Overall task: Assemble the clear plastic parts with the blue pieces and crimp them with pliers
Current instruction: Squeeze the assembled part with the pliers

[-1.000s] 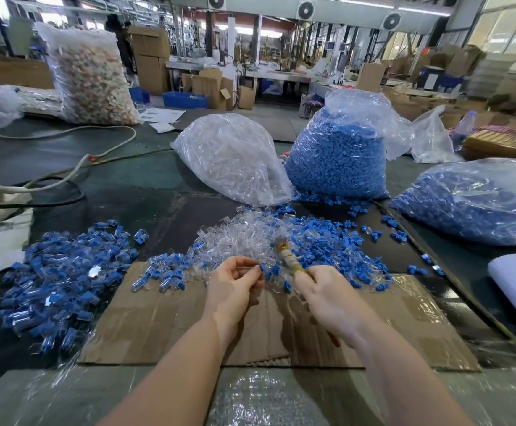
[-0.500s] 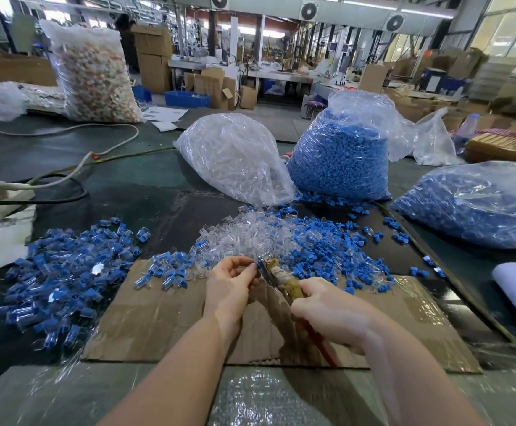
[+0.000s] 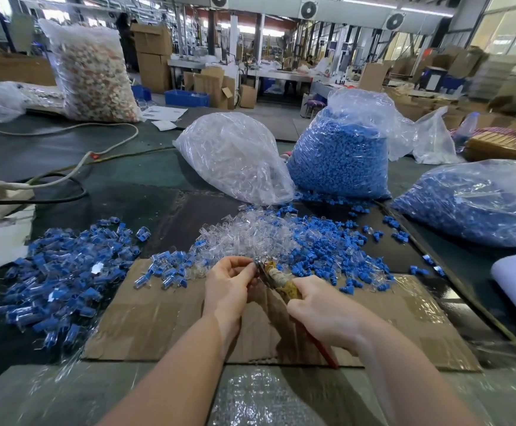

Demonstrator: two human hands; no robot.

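My left hand (image 3: 230, 282) pinches a small part, mostly hidden by the fingers, at the jaws of the pliers (image 3: 276, 279). My right hand (image 3: 321, 309) grips the pliers' tape-wrapped handles, and a red handle end sticks out below the wrist. Just beyond the hands lies a heap of loose clear plastic parts (image 3: 247, 235), with loose blue pieces (image 3: 327, 250) spread to its right. A pile of assembled clear-and-blue parts (image 3: 63, 272) sits at the left. All of this is over a flat cardboard sheet (image 3: 158, 315) on the dark table.
A bag of clear parts (image 3: 235, 158) and a bag of blue pieces (image 3: 339, 161) stand behind the heaps. Another blue-filled bag (image 3: 472, 204) lies at the right. A tall bag of mixed parts (image 3: 94, 72) stands far left, with cables (image 3: 66, 179) across the table.
My right hand has swung the pliers from upright over the blue pieces down and left, so the jaws now meet the part pinched in my left hand, which stayed almost still.
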